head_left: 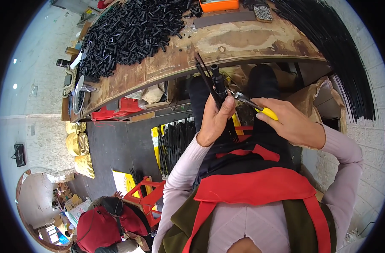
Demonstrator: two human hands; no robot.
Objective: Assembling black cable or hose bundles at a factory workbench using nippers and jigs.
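Note:
My left hand (217, 121) is closed around several thin black rods (207, 80) and a black tubular plastic piece (219, 81), held upright over my lap near the table's front edge. My right hand (300, 125) grips pliers with yellow handles (269, 113). Their metal jaws (239, 96) reach to the tubular piece beside my left thumb; what lies between the jaws is too small to make out. On the wooden table (167, 61), a large heap of short black plastic pieces (129, 36) spreads at the far left.
Long black rods (342, 59) hang over the table's right end. An orange box (220, 5) and a small tray of metal bits (263, 14) stand at the back. A brown paper sack (312, 99) is at right. Lower left are a red stool (152, 200) and another person (101, 230).

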